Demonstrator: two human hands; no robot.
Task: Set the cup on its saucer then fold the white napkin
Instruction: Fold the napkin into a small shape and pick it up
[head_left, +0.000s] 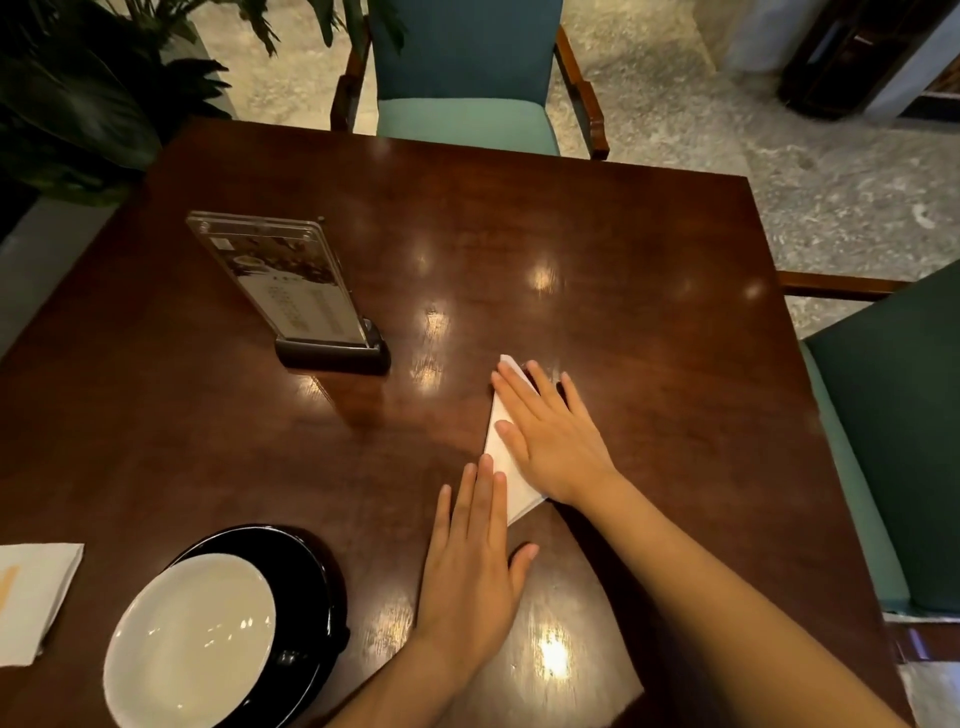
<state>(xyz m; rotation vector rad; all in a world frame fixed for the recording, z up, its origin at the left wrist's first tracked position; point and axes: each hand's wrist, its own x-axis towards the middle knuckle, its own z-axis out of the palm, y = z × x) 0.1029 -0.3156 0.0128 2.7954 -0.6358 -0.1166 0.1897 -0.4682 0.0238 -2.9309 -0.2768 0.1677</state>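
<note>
Left hand (467, 561) and right hand (550, 436) both bare; forearms uncovered as far up as visible.

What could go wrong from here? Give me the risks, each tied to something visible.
1. The white napkin lies on the glossy table, pinned only by the flat right hand and the fingers of the left hand. It may slide and the crease could go crooked.
2. The left forearm passes close beside the saucer holding the cup. A sideways sweep could knock them.
</note>
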